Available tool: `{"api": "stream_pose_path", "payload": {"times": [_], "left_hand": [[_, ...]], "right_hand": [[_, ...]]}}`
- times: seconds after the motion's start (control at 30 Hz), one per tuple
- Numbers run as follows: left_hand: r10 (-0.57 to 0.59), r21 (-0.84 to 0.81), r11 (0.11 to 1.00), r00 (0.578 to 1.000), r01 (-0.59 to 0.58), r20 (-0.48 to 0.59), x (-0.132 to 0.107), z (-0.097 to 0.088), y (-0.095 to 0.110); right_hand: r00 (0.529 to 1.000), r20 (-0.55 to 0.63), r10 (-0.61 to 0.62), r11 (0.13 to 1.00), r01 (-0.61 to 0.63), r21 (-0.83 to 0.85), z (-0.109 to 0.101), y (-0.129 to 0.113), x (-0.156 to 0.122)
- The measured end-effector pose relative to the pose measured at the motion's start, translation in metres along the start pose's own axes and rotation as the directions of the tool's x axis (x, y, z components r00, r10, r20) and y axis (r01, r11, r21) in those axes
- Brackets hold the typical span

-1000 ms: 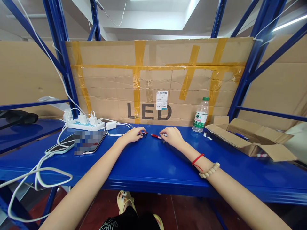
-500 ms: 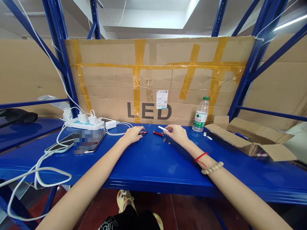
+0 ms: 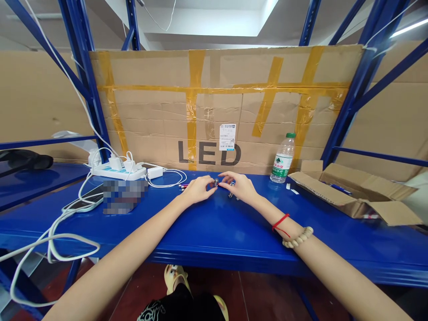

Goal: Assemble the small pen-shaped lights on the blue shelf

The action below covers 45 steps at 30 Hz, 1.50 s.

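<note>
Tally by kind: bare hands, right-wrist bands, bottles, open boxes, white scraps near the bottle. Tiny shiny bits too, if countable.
Bare left hand and right hand: 2
Red cord band and pale beaded bracelet: 2
Clear green-capped plastic bottle: 1
Open brown cardboard box: 1
Small flat white scraps: 2
Total: 8
Tiny shiny parts: too small to count, left out.

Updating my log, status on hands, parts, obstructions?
Left hand, right hand at small metal piece, grips unclear. Loose metal parts beside right hand. Red pen pieces beside left.
</note>
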State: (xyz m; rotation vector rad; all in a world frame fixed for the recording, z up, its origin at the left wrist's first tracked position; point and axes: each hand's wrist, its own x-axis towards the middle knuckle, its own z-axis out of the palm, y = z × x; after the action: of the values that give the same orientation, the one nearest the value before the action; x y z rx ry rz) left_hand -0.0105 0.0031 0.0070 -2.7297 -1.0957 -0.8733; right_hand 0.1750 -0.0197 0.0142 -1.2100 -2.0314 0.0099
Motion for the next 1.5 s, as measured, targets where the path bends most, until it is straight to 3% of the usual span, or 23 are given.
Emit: {"api": "stream_pose_path", "payload": {"times": [0.13,0.23,0.43,0.57,0.9,1.13,1.33,1.5], "left_hand": [[-0.069,0.05,0.996,0.998,0.069,-0.003,-0.001,-0.007,0.003],[-0.119,0.051,0.992,0.993,0.118,0.021,-0.001,-0.01,0.007],[-0.172,0.057,0.984,0.979,0.167,0.109,-0.003,-0.011,0.015],[-0.211,0.086,0.976,0.965,0.199,0.156,-0.004,-0.013,0.018],[-0.17,0.086,0.984,0.974,0.159,0.146,-0.007,-0.011,0.018],[-0.134,-0.029,0.99,0.985,0.138,0.108,-0.007,-0.007,0.012],[-0.124,-0.05,0.99,0.98,0.133,0.154,-0.009,-0.011,0.018],[-0.162,-0.133,0.974,0.976,0.182,0.145,-0.008,-0.007,0.018]], "right_hand": [[0.989,-0.042,0.139,0.97,-0.144,-0.194,-0.008,0.017,0.001],[0.979,-0.002,0.202,0.941,-0.195,-0.277,-0.008,0.032,0.001],[0.955,0.199,0.222,0.9,-0.122,-0.418,-0.007,0.037,-0.001],[0.936,0.252,0.245,0.877,-0.103,-0.47,-0.006,0.037,-0.003],[0.959,0.184,0.217,0.884,-0.113,-0.453,-0.004,0.041,-0.002],[0.972,0.095,0.214,0.922,-0.169,-0.348,0.0,0.042,-0.001],[0.972,0.143,0.184,0.945,-0.135,-0.298,-0.002,0.032,-0.002],[0.998,-0.039,0.052,0.989,-0.057,-0.138,-0.004,0.017,-0.002]]}}
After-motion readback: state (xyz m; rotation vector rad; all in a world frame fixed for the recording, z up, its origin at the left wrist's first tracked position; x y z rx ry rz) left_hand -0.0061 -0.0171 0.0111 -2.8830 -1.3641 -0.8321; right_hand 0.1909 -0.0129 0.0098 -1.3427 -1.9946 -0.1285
